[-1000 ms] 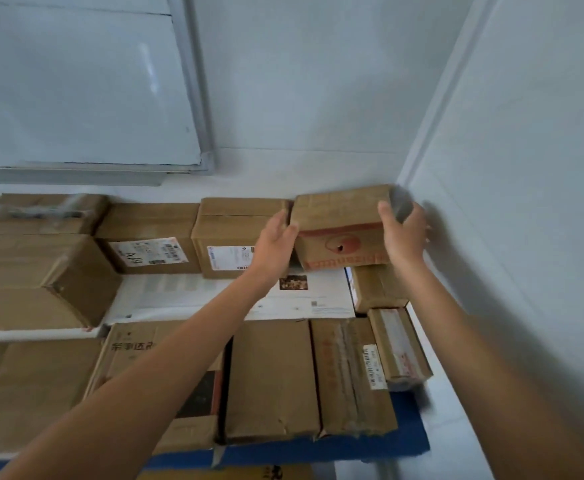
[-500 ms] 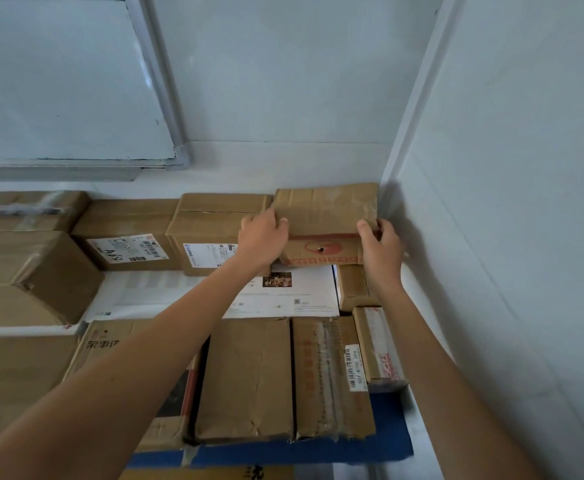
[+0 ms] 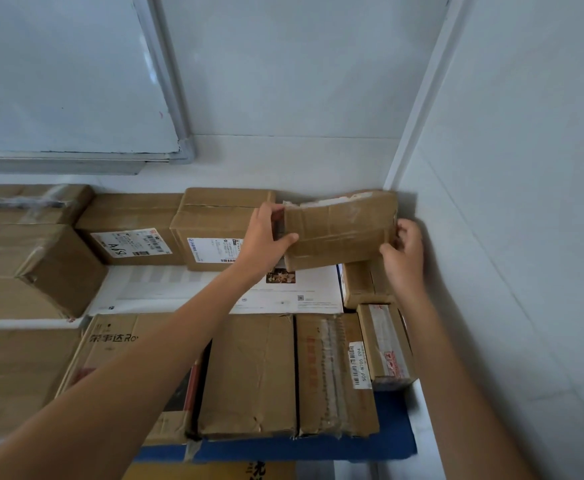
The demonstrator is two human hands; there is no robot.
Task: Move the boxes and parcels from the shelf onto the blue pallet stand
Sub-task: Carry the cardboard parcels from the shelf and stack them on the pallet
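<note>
1. At upper right of the frame, by the wall corner, the left hand (image 3: 266, 233) has a curled grip on the crumpled box (image 3: 340, 228), thumb across its front; the right hand (image 3: 404, 249) pinches its right end.
2. It sits tilted atop a small box (image 3: 359, 284) on the blue pallet stand (image 3: 392, 424), beside packed cartons; whiteboard (image 3: 68, 74) upper left.
3. Both forearms reach up from the bottom edge.

Taped cardboard box (image 3: 340, 230) in the back right corner of the stack, gripped at its left end by the left hand (image 3: 264, 233), thumb across the front face, and at its right end by the right hand (image 3: 403, 251), fingers curled at the edge. Below it, a white flat parcel (image 3: 214, 289) and a small brown carton (image 3: 363, 285); to its left, touching, a labelled carton (image 3: 214, 230). Front row of cartons on the blue pallet stand (image 3: 318, 448), among them a narrow parcel with red print (image 3: 385, 344) near the white wall (image 3: 508, 237).
</note>
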